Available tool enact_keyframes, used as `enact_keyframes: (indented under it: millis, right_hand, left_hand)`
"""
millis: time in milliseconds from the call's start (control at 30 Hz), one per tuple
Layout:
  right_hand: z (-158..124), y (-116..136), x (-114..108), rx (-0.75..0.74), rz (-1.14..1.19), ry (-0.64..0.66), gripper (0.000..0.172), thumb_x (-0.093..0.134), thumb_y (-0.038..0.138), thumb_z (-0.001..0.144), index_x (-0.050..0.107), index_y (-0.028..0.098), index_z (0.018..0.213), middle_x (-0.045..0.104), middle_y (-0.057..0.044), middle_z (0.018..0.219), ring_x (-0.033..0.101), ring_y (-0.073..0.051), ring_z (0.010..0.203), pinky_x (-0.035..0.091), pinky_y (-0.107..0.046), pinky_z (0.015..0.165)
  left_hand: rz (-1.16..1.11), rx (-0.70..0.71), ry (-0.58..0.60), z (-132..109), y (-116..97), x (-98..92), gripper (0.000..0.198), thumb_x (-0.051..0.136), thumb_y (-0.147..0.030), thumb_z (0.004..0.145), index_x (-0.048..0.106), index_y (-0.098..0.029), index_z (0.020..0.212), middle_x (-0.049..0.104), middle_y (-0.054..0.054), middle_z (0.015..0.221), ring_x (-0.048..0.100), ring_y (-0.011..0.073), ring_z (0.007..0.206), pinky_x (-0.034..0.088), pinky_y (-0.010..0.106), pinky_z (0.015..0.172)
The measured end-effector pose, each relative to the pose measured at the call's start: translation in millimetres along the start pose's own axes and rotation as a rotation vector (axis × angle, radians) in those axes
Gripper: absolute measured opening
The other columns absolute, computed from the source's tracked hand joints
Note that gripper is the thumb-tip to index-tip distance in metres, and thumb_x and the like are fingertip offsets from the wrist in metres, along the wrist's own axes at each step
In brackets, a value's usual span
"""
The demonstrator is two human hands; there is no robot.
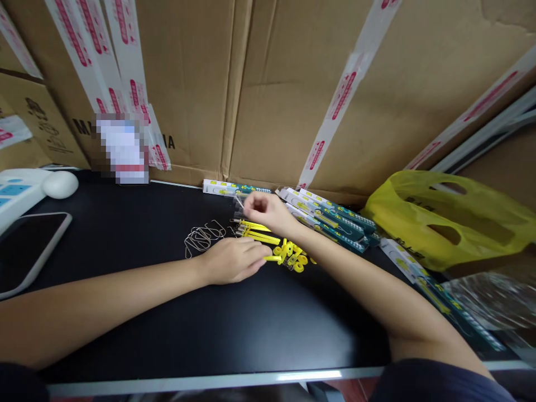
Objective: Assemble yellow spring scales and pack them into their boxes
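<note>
My left hand (232, 259) rests on the black table (234, 324), fingers closed around the end of a yellow plastic piece (272, 258) beside a small heap of yellow parts (293, 257). My right hand (266, 210) hovers just behind the heap, fingers pinched on a small clear plastic bag (238, 205). Yellow rods (255, 230) lie between the two hands. A bundle of bent wire hooks (203, 237) lies left of my left hand.
Teal and white packaged items (335, 220) are stacked behind my right arm, and more (435, 290) lie at the right. A yellow plastic bag (444, 218) sits at the right. Taped cardboard boxes (293, 84) wall the back. A tablet (25, 248) and white mouse (60, 183) are at the left.
</note>
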State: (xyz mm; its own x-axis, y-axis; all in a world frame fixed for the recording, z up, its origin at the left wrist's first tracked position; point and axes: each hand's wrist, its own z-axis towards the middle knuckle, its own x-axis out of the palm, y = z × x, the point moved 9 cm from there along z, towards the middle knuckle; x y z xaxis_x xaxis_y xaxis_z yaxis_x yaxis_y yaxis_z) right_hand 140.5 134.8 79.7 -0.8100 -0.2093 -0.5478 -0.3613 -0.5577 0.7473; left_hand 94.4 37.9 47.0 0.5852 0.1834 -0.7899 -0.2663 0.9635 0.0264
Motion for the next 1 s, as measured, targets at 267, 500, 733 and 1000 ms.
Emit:
enact_keyframes:
  millis: [267, 500, 733, 1000]
  right_hand:
    - [-87.7, -24.0, -21.4, 0.301, 0.481, -0.117, 0.021, 0.066, 0.032, 0.072, 0.051, 0.017, 0.069, 0.050, 0.006, 0.053, 0.038, -0.005, 0.043, 0.029, -0.019, 0.042]
    - [-105.2, -26.4, 7.9, 0.292, 0.544, 0.020, 0.026, 0.072, 0.032, 0.071, 0.050, 0.017, 0.072, 0.056, 0.004, 0.060, 0.044, -0.004, 0.041, 0.031, -0.016, 0.039]
    - [-109.5, -11.3, 16.3, 0.257, 0.474, 0.016, 0.018, 0.068, 0.023, 0.074, 0.051, 0.017, 0.072, 0.059, 0.002, 0.070, 0.042, -0.001, 0.040, 0.034, -0.015, 0.037]
    - [-115.2, -14.4, 37.6, 0.302, 0.657, 0.125, 0.022, 0.067, 0.027, 0.079, 0.048, 0.016, 0.077, 0.064, -0.004, 0.086, 0.060, -0.005, 0.045, 0.042, -0.012, 0.032]
  left_hand:
    - [-0.164, -0.298, -0.040, -3.1, 26.8, -4.4, 0.018, 0.038, -0.020, 0.092, 0.052, -0.016, 0.103, 0.068, 0.005, 0.089, 0.066, 0.0161, 0.074, 0.050, 0.027, 0.068]
    - [-0.362, -0.511, -0.048, -7.7, 43.9, -3.0, 0.025, 0.042, -0.031, 0.094, 0.053, -0.016, 0.110, 0.067, 0.005, 0.097, 0.064, 0.0167, 0.086, 0.047, 0.026, 0.074]
    - [-0.421, -0.513, -0.068, -4.3, 40.4, -4.1, 0.021, 0.047, -0.032, 0.092, 0.056, -0.017, 0.081, 0.059, -0.001, 0.073, 0.055, 0.0118, 0.065, 0.040, 0.023, 0.061]
    - [-0.546, -0.464, 0.017, -3.5, 31.8, 0.8, 0.024, 0.045, -0.026, 0.091, 0.049, -0.017, 0.069, 0.052, -0.004, 0.061, 0.046, 0.0087, 0.057, 0.036, 0.022, 0.060]
